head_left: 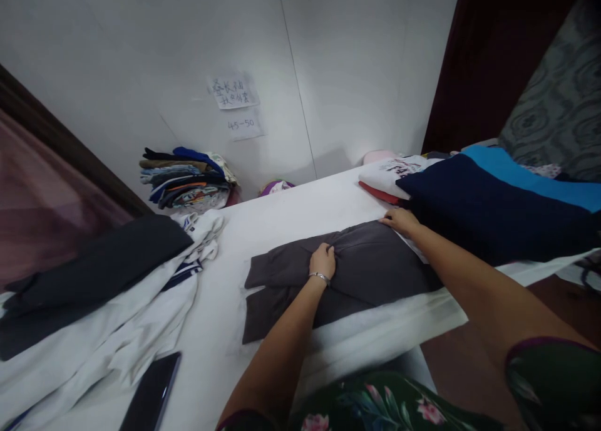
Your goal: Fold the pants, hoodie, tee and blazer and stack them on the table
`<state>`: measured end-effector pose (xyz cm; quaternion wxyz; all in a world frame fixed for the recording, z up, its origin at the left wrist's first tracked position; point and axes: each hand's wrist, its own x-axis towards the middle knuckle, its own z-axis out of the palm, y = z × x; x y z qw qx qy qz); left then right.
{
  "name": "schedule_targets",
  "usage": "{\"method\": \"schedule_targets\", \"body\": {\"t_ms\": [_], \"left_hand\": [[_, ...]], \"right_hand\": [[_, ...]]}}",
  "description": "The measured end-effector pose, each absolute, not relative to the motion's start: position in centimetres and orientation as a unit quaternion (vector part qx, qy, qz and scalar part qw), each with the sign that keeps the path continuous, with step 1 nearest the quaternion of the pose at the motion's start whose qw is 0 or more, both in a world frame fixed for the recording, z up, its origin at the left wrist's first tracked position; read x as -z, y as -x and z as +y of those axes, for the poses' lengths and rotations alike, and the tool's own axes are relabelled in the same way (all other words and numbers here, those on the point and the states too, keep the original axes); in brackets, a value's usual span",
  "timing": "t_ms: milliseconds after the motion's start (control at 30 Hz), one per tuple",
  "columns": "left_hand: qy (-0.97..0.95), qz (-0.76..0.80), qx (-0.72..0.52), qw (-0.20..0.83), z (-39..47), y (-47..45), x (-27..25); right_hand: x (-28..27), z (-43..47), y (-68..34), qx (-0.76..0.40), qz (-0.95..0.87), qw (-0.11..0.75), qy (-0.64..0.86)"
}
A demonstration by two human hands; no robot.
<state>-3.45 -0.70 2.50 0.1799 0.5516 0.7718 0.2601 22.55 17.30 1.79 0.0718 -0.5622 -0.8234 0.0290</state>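
A dark grey garment (375, 268) lies spread on the white-covered table, its two cuffed ends pointing left. My left hand (323, 262), with a bracelet at the wrist, is closed on a gathered bit of cloth near the garment's middle. Creases run out from that grip. At the far right corner of the garment, my right hand (399, 221) pinches the edge between thumb and fingers. White material shows under the garment's right and front sides.
Folded clothes (188, 177) are stacked at the back left. Dark clothing (98, 262) and white garments (117, 324) lie at left, with a phone (153, 390) in front. Navy and light-blue cloth (498, 212) covers the right side. Paper notes (235, 93) hang on the wall.
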Motion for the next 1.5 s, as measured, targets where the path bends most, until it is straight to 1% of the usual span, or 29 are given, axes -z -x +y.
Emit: {"method": "schedule_targets", "body": {"t_ms": [133,200,300,367,433,533,633,733,833,900,933,967,1067,1133,1200,1367,1433,1500], "left_hand": [[-0.546,0.79,-0.225,0.164,-0.9,3.2,-3.7],[-0.566,0.781,-0.235,0.122,-1.3,2.6,-4.9],[-0.665,0.695,-0.271,0.028,-2.1,0.6,-6.4],[-0.739,0.624,-0.253,-0.002,-2.5,-0.9,-6.5],[-0.772,0.602,-0.201,0.015,-2.6,-1.8,-5.6],[-0.752,0.638,-0.147,0.068,-2.2,-1.7,-3.3],[-0.741,0.652,-0.142,0.073,-1.8,-1.1,-1.9],[-0.743,0.652,-0.138,0.067,-1.7,-1.0,-1.7],[-0.743,0.653,-0.136,0.056,-1.8,-1.2,-1.8],[-0.745,0.651,-0.137,0.049,-1.8,-1.3,-1.8],[-0.746,0.65,-0.137,0.047,-1.8,-1.3,-1.7],[-0.747,0.649,-0.137,0.048,-1.7,-1.3,-1.7],[-0.747,0.648,-0.138,0.051,-1.7,-1.3,-1.6],[-0.746,0.649,-0.139,0.051,-1.8,-1.3,-1.7],[-0.745,0.65,-0.141,0.05,-1.9,-1.3,-1.8],[-0.744,0.649,-0.145,0.057,-1.9,-1.1,-1.8],[-0.744,0.649,-0.144,0.068,-1.6,-1.0,-1.9],[-0.741,0.65,-0.145,0.084,-1.4,-0.9,-2.2]], "right_hand": [[-0.3,17.4,-22.4,-0.035,-0.817,0.08,0.57],[0.1,17.3,-22.5,-0.036,-0.819,0.087,0.566],[0.3,17.3,-22.6,-0.04,-0.824,0.097,0.557],[0.4,17.3,-22.7,-0.043,-0.828,0.103,0.55],[0.5,17.4,-22.8,-0.049,-0.832,0.107,0.543],[0.8,17.6,-23.1,-0.067,-0.832,0.106,0.541],[0.7,17.9,-23.1,-0.088,-0.827,0.099,0.546],[-0.5,17.8,-22.6,-0.096,-0.812,0.097,0.567],[-1.9,16.0,-21.7,-0.07,-0.816,0.134,0.558],[-2.2,13.7,-21.0,-0.041,-0.845,0.175,0.503],[-2.0,12.5,-20.7,-0.034,-0.861,0.179,0.474],[-1.7,11.3,-20.4,-0.038,-0.873,0.169,0.455],[-0.6,8.9,-19.8,-0.092,-0.878,0.095,0.46],[-0.5,8.4,-19.7,-0.129,-0.868,0.08,0.472],[-1.3,8.3,-20.2,-0.168,-0.858,0.112,0.473],[-5.2,6.4,-26.2,-0.279,-0.771,0.319,0.475],[-5.7,4.6,-30.0,-0.33,-0.724,0.351,0.494],[-5.3,2.4,-33.7,-0.369,-0.681,0.365,0.517]]}}
